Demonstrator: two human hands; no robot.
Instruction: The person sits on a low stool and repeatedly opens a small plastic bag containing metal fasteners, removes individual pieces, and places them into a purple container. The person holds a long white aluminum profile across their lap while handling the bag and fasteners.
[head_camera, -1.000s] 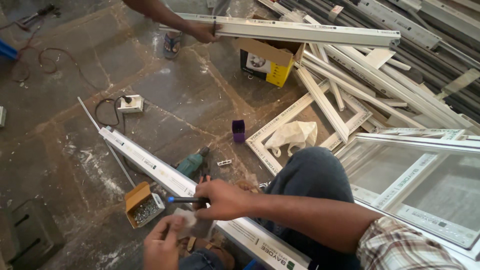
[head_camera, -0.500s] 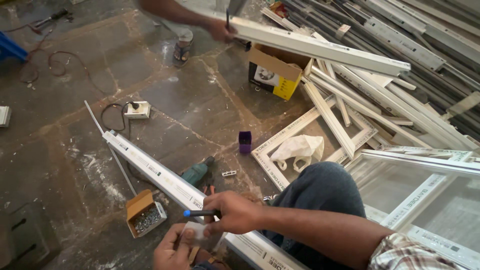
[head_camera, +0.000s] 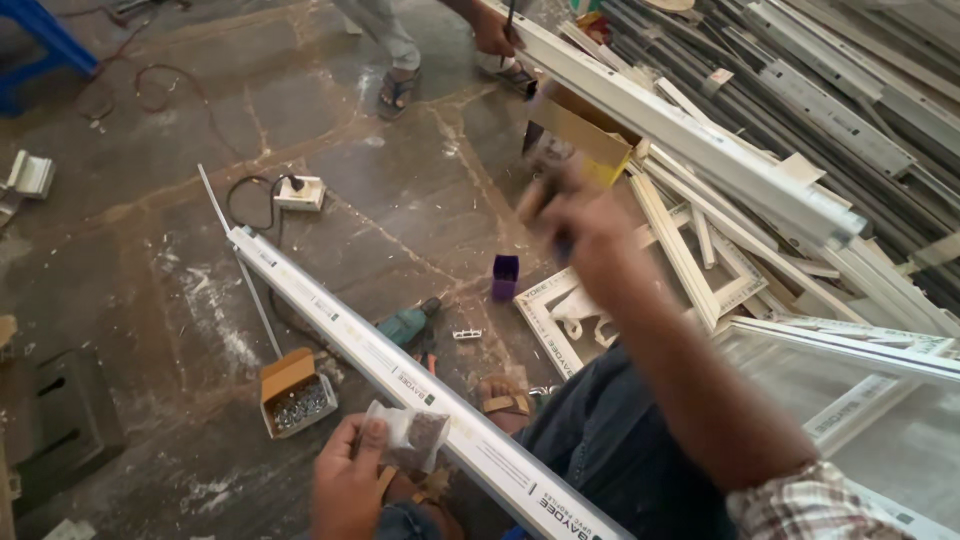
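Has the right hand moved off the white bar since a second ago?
Yes. The right hand has lifted up and away from the white bar, now blurred near the purple cup. The left hand holds a small bag.

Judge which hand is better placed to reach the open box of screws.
Left, probably: the left hand, holding a small clear bag, sits beside the box of screws; the right hand is raised, blurred, farther off.

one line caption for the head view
Left hand holds a small bag beside a long white bar; right hand raised, blurred.
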